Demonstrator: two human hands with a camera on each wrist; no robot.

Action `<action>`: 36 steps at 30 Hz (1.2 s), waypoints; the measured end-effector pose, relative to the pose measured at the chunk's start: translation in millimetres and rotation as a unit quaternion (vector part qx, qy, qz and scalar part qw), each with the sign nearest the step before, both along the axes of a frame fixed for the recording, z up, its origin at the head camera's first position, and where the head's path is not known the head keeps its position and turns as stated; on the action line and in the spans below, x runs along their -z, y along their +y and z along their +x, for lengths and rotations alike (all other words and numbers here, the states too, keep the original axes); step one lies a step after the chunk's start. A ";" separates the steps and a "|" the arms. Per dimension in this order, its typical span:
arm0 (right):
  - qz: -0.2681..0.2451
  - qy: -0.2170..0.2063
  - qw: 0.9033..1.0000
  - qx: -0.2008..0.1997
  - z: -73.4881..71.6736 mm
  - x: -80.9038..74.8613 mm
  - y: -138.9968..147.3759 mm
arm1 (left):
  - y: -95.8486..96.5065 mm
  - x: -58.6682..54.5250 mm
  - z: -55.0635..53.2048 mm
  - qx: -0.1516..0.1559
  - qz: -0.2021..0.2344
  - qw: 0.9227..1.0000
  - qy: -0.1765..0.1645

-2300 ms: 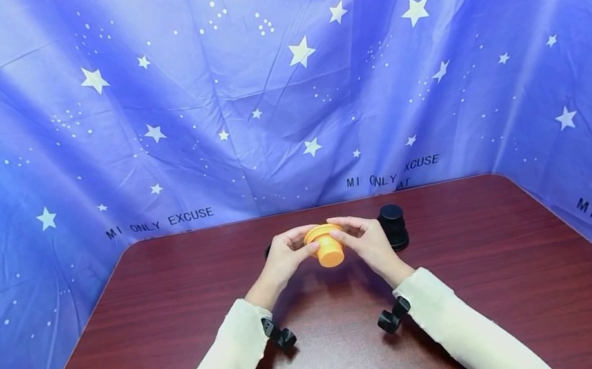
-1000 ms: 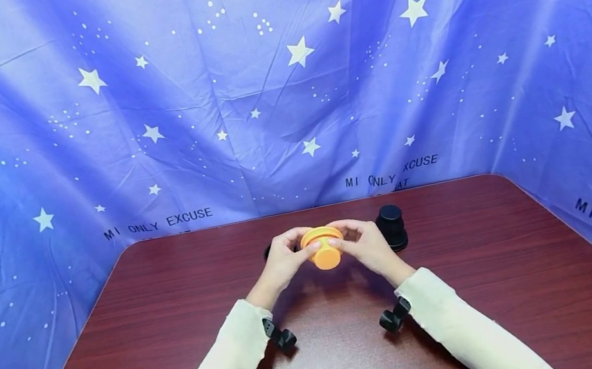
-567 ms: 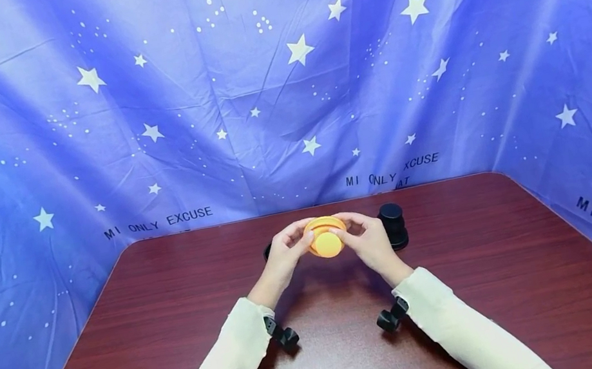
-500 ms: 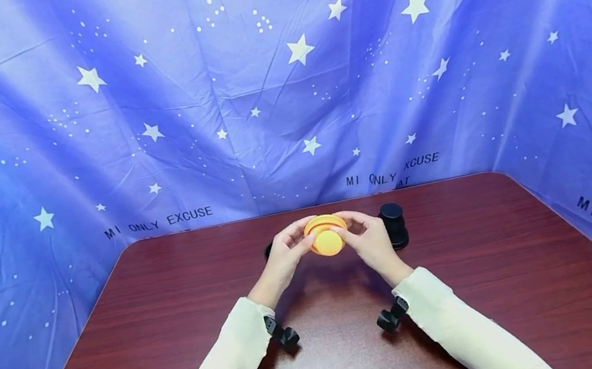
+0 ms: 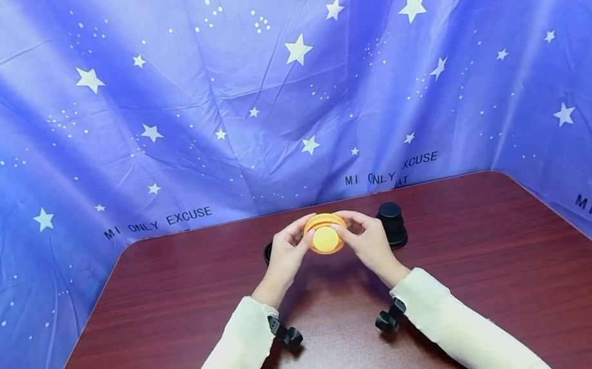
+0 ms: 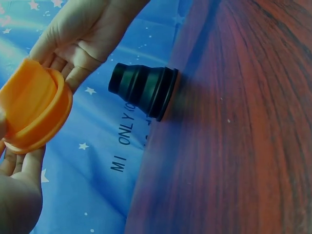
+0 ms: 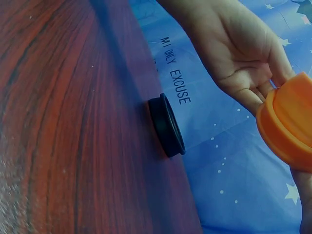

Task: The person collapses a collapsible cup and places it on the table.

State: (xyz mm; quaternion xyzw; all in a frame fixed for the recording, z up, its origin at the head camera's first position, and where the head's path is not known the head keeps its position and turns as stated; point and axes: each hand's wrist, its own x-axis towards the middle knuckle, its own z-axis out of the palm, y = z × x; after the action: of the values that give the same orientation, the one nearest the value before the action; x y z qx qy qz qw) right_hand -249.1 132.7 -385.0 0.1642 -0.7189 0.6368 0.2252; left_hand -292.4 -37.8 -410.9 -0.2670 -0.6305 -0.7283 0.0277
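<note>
Held above the far part of the table is an orange collapsible cup [image 5: 326, 240], with its narrow round end facing the head camera. My left hand [image 5: 283, 255] grips its left side, thumb on the near face and fingers behind the wide rim. On the opposite side my right hand [image 5: 371, 240] holds it the same way. Both wrist views show the orange cup [image 6: 36, 109] between the two hands, its wall folded into stepped rings. Its inside is hidden.
A black stepped collapsible cup [image 6: 141, 90] stands wide end down behind my right hand. Behind my left hand lies a low black round piece [image 7: 166, 126], mostly hidden in the head view. The brown table [image 5: 326, 362] ends at a blue star-printed curtain [image 5: 233, 90].
The orange cup has tilted up, so its narrow end turned from pointing down to facing the head camera. It looks shorter now, and both hands rose slightly with it.
</note>
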 end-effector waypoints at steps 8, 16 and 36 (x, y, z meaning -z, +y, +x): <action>0.036 -0.040 0.998 -0.045 2.4 -6.2 0.9 | -5.7 0.8 -1.4 -0.010 -0.027 0.999 0.015; 0.114 -0.049 0.989 -0.074 3.2 -7.3 0.0 | -8.6 -14.5 13.0 0.010 -0.093 0.994 0.061; -0.007 -0.060 0.996 -0.065 -2.6 -6.7 0.7 | -9.9 -31.5 20.5 0.034 -0.084 0.995 -0.035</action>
State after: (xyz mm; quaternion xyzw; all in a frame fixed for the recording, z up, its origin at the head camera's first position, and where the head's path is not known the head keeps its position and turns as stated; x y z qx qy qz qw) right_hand -251.7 133.4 -378.3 0.1711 -0.7144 0.6637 0.1410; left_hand -271.8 -47.7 -379.4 -0.2640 -0.6805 -0.6822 -0.0412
